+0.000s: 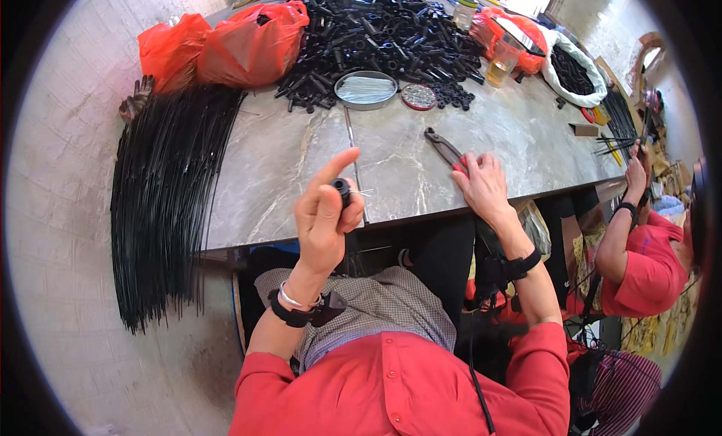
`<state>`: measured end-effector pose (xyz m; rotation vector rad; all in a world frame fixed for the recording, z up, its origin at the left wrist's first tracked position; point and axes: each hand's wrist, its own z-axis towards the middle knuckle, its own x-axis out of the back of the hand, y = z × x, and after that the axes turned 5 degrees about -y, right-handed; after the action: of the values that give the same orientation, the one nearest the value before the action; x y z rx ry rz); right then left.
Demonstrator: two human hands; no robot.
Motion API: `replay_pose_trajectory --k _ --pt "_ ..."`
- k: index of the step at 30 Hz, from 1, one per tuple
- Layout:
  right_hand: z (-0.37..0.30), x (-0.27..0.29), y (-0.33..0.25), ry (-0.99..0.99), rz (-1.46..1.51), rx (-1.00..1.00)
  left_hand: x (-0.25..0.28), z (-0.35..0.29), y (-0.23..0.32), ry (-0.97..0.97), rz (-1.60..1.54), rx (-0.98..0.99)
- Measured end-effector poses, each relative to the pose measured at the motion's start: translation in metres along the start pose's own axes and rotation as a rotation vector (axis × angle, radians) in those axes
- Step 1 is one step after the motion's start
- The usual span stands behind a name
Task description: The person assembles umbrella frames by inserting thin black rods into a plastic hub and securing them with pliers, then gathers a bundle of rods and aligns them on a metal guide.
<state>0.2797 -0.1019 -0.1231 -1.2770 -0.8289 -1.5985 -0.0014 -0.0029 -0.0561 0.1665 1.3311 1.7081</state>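
My left hand [323, 218] is raised above the table's front edge, its index finger stretched up. Between its thumb and curled fingers sits a short black tube [342, 188], open end up. Thin pale wire ends [362, 192] stick out beside it. A thin dark rod [350, 127] runs down the tabletop behind that hand. Over the red handles of a pair of pliers [444, 146], my right hand [485, 185] has its fingers closed. The pliers lie on the table with their dark jaws pointing away to the left.
A heap of black tubes [376, 30] covers the table's [278, 157] far side. Before it stand a dish of pins [366, 90] and a small red-rimmed dish [418, 97]. Long black rods [169, 195] overhang the left edge. A co-worker's arm [624, 225] is at the right.
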Motion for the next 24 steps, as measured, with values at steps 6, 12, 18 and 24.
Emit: replay_pose_trajectory --k 6,12,18,24 --pt "0.004 0.030 -0.018 -0.159 0.633 -0.052 0.023 -0.002 -0.010 0.001 0.008 0.054" --pt "-0.047 0.117 -0.069 -0.407 0.821 0.199 0.021 0.000 -0.011 0.039 0.035 0.070" --pt "-0.064 0.125 -0.093 -0.404 0.669 0.284 0.012 -0.003 -0.007 0.074 0.090 0.088" --pt "-0.065 0.129 -0.093 -0.253 0.479 0.311 0.007 -0.006 -0.008 0.069 0.074 0.067"
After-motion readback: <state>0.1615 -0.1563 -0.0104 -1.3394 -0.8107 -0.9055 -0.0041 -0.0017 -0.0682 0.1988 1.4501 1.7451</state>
